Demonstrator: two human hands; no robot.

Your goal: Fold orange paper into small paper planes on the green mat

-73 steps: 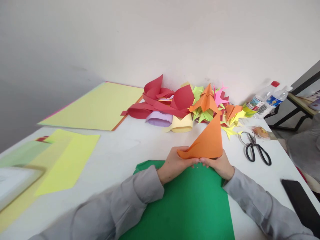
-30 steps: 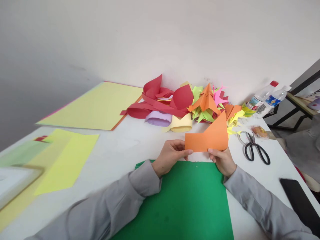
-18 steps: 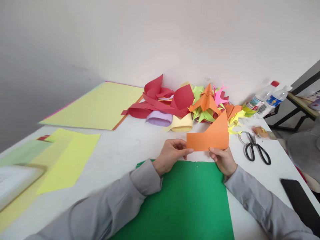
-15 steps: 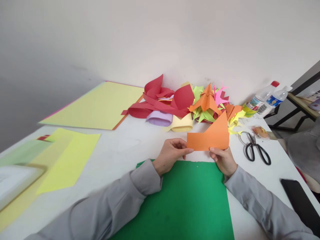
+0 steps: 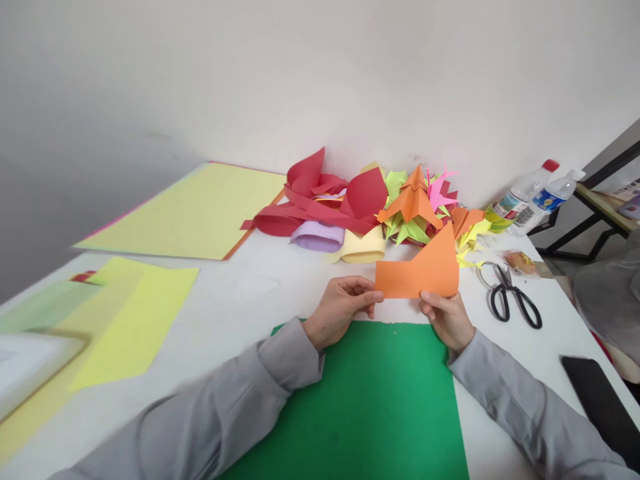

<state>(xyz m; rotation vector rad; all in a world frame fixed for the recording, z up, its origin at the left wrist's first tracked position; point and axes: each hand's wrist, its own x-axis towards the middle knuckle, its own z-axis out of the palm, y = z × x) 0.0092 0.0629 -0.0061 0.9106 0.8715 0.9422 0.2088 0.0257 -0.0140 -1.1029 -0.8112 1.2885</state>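
1. Head view, the change: the orange paper (image 5: pixel 417 277) is now lying flat between the hands, just right of the frame's centre, where moments ago its left corner was curling up; it is also sitting a touch higher than half a second back. I'm now seeing a straight strip on its left and a peak rising on its right.

2. Head view, what it means: I'm judging that the bending is pausing and the paper is being kept steady, its outline showing.

3. Head view, the hands: I'm watching the left hand (image 5: pixel 343 310) pinching the strip's lower left corner, thumb in front, while the right hand (image 5: pixel 447 317) is pinching the lower edge near the right corner. Both are hanging over the far edge of one green sheet (image 5: pixel 370 400), lower centre.

4. Head view, the count: I'm counting two hands, one orange paper, one purple band (image 5: pixel 320 237) and one cream band (image 5: pixel 367 249) at upper centre, one pair of scissors (image 5: pixel 508 287) right of centre, two bottles (image 5: pixel 523 197) at upper right, and one black flat object (image 5: pixel 600 403) at lower right. The folded shapes (image 5: pixel 413 200) are overlapping, so I'm not managing a sure number.
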